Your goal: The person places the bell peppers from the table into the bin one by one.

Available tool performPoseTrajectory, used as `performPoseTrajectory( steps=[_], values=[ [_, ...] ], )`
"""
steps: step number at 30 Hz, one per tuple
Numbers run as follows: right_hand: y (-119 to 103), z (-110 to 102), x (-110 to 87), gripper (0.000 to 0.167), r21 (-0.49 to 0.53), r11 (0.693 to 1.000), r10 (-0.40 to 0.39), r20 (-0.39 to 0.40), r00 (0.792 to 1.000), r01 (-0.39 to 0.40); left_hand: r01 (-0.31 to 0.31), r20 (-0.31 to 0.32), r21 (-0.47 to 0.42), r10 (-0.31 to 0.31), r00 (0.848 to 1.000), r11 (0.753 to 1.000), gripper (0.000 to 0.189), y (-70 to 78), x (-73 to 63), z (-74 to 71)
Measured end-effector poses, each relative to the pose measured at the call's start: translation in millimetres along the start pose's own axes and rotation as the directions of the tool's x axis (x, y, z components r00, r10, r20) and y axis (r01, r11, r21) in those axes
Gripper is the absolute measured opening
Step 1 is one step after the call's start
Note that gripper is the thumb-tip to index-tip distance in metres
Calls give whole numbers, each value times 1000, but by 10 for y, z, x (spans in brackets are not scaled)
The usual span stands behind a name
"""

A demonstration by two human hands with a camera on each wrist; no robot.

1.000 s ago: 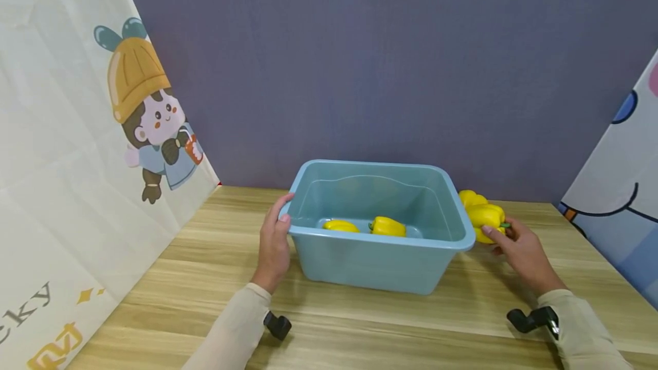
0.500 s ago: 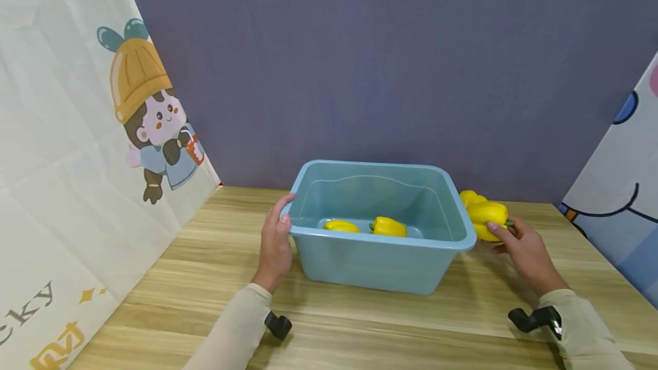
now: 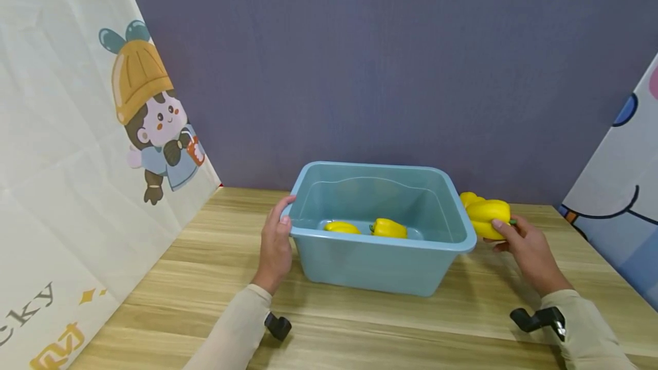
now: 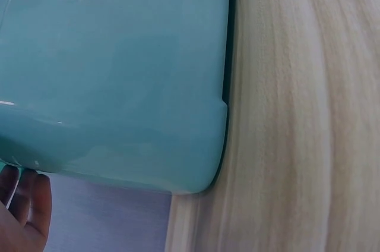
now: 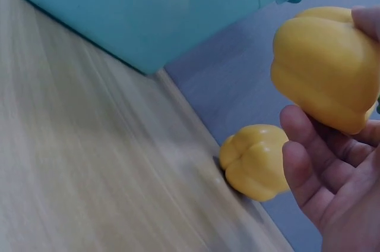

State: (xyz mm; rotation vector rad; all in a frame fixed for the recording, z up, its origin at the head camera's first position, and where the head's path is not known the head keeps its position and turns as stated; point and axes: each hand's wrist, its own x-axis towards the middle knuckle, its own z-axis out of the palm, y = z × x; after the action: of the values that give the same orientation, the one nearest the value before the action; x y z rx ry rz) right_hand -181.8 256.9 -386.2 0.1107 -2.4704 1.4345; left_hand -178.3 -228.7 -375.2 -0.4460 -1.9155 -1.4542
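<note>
My left hand [image 3: 275, 249] grips the left rim of a light blue plastic bin [image 3: 367, 266], thumb on the near side of the rim. In the left wrist view its fingers [image 4: 39, 201] show at the bin's edge. Two yellow bell peppers lie inside: one pepper [image 3: 341, 226] at the left and another pepper [image 3: 389, 228] near the middle. Just right of the bin, my right hand [image 3: 533, 257] holds a yellow bell pepper [image 3: 488, 214] between thumb and fingers, raised off the table in the right wrist view. Behind it, a further yellow pepper [image 5: 255, 163] sits on the table.
The bin stands on a wood-grain table [image 3: 190, 284]. A dark purple-grey panel [image 3: 370, 61] rises along the back edge. Printed white sheets hang at the left [image 3: 56, 130] and right [image 3: 632, 187] sides.
My right hand has shifted slightly to the right with the bell pepper in its fingers. The left hand and the bin stay in place.
</note>
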Motion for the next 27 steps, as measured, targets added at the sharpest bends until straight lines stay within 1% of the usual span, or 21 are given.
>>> performPoseTrajectory(
  steps=[6, 15, 18, 24, 27],
  values=[
    [-53, -12, -1, 50, 27, 999, -25, -13, 1000, 25, -2, -1, 0, 2, 1000, 1000, 47, 3, -4, -5],
    [-67, -39, -12, 26, 81, 994, -77, -33, 996, 79, 14, 6, -4, -14, 1000, 1000, 48, 26, -4, 6],
    [-78, -50, -18, 23, 88, 992, -85, -39, 996, 88, 15, 7, -4, -15, 1000, 1000, 47, 33, -6, 8],
    [-102, -73, -21, 23, 94, 991, -90, -39, 995, 93, 6, 6, 14, -6, 1000, 1000, 47, 32, -11, 1],
    [-127, -64, -19, 22, 124, 988, -92, -35, 995, 96, -3, 2, 30, 3, 1000, 1000, 48, 42, -17, -13]
  ],
)
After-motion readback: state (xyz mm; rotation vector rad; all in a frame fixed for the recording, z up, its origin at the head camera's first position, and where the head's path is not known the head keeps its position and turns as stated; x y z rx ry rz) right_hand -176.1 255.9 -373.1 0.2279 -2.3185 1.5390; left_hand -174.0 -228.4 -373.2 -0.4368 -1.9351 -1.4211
